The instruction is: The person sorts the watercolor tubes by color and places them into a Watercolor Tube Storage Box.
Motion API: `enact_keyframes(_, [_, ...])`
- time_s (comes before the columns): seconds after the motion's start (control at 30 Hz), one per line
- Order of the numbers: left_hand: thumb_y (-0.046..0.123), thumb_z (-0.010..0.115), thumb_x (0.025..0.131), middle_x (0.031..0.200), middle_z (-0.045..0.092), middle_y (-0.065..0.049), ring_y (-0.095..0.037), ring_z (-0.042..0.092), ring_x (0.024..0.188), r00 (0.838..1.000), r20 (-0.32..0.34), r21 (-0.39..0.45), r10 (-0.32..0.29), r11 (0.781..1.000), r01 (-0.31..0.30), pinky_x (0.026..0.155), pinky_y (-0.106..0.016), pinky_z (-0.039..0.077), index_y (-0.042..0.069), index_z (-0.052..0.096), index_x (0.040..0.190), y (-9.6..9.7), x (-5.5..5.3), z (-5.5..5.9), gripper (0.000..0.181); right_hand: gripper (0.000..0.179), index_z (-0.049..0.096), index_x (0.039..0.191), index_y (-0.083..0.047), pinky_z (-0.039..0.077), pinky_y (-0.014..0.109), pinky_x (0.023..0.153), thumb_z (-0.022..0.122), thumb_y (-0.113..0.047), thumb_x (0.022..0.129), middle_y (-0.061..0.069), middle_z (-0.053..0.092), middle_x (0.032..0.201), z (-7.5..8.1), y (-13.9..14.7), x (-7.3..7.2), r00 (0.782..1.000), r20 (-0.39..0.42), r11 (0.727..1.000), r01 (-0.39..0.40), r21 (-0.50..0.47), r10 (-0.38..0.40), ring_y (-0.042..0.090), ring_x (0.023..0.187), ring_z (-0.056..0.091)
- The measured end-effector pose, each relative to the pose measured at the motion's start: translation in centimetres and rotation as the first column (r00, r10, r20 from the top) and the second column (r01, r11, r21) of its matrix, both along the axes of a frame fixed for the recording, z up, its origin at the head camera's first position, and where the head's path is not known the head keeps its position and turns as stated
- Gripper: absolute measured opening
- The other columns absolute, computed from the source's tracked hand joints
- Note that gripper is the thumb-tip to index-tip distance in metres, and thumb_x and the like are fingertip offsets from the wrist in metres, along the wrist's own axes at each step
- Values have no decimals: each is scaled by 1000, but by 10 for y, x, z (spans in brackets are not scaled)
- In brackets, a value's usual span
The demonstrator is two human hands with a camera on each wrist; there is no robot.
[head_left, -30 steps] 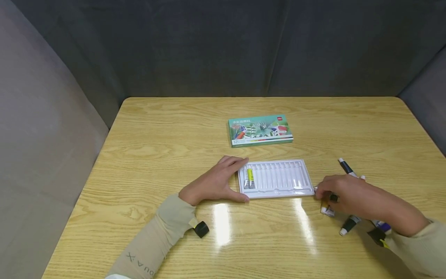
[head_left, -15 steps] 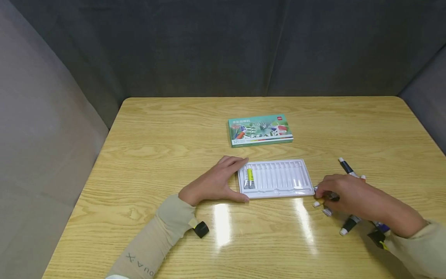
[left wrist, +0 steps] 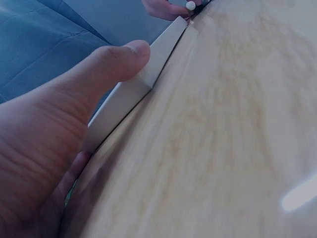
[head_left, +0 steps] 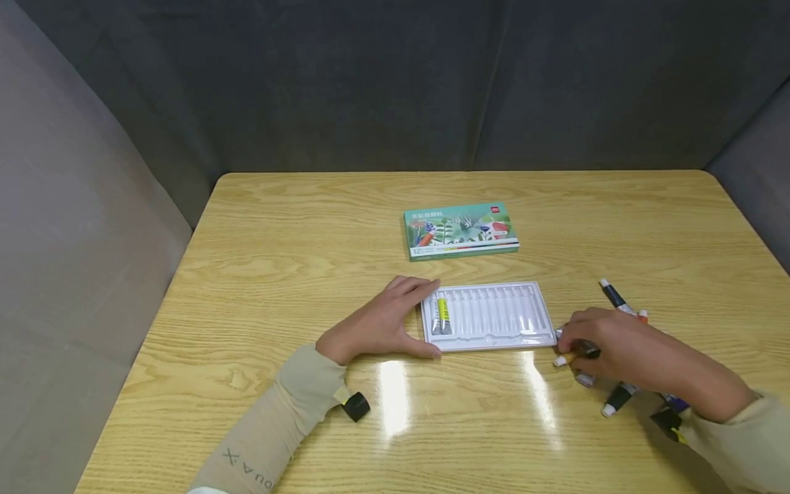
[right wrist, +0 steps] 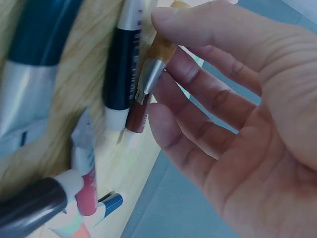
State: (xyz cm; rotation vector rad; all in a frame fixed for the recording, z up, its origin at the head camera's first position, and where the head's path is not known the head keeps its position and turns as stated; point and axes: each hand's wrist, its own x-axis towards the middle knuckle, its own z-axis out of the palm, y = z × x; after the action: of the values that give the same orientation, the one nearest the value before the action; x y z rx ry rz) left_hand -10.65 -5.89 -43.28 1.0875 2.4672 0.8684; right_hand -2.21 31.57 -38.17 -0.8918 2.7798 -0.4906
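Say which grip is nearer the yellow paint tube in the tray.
Left. The left grip holds the white tray by its left end, left of the yellow paint tube; the right grip pinches an ochre tube past the tray's right end.

We face a dark grey backdrop [head_left: 345, 89], faintly creased, rising behind a glossy wooden table [head_left: 278, 233] with yellowish grain and rounded far corners. On our left we see a lighter grey side panel [head_left: 80, 206]; on our right, a grey surface [head_left: 762, 165]. White glare streaks [head_left: 393, 398] shine on the table.
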Motion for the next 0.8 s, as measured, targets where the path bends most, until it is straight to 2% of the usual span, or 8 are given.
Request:
enact_keyframes(0.2, [63,85,77,165,38,2,-17,35,151,1000,3,1,1,1000,-1,124,-43,38,19,29,165,-1,0,-1,113,27,72,93,-30,47,19,61,90,-16,79,-19,65,90,7,-8,0,998,28,999,50,19,-51,-9,77,51])
enact_keyframes(0.33, [63,85,76,165,38,2,-16,35,151,1000,2,-1,2,1000,-2,124,-43,38,19,29,165,-2,-1,-1,114,27,69,91,-31,42,18,60,90,-19,80,-22,61,87,11,-17,-1,998,1,998,66,9,-66,-9,73,47])
enact_keyframes(0.6, [64,84,77,165,37,2,-17,35,151,1000,8,-2,2,1000,-2,124,-43,39,20,29,165,-2,0,-2,113,33,68,93,-27,55,21,66,87,-5,78,-19,66,88,17,-38,-7,994,-108,997,19,-79,-27,-9,82,60])
enact_keyframes(0.8, [64,84,77,165,38,2,-16,35,150,1000,-2,6,-2,1000,2,124,-42,39,20,29,165,-1,-1,-2,113,25,72,106,-22,54,23,66,83,-12,86,-18,69,88,21,-54,-14,995,-64,994,68,-88,-74,-7,79,60])
